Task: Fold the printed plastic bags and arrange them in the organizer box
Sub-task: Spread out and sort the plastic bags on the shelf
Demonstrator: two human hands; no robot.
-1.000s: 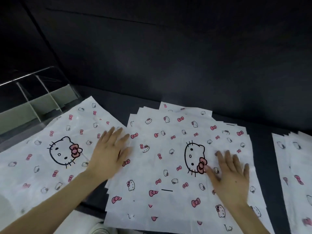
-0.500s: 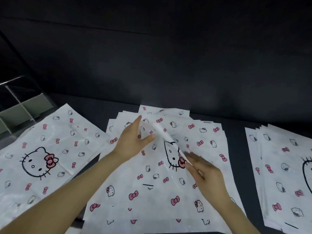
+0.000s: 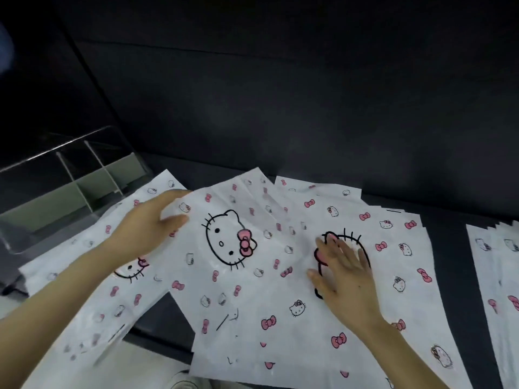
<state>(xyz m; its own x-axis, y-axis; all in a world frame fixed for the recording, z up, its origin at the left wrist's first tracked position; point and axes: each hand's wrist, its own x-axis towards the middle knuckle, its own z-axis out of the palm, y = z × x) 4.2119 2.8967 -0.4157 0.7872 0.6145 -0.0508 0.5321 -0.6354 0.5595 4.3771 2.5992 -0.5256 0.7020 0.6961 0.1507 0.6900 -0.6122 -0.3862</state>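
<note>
Left hand (image 3: 148,223) pinches the left edge of the top bag (image 3: 224,293), thumb on top. The bag lies skewed over the centre stack (image 3: 393,265) at 6 o'clock. Right hand (image 3: 345,276) lies flat on that stack, fingers spread, gripping nothing. Clear organizer box (image 3: 70,186) at 9 o'clock (dividers visible). Single bag (image 3: 123,299) at 8 o'clock, another pile (image 3: 500,276) at 3 o'clock, all on a dark table (image 3: 449,248).

free: table strip (image 3: 449,248) between centre bag stack (image 3: 393,262) and right bag stack (image 3: 500,276) | obstacle: organizer box (image 3: 84,189) far left
</note>
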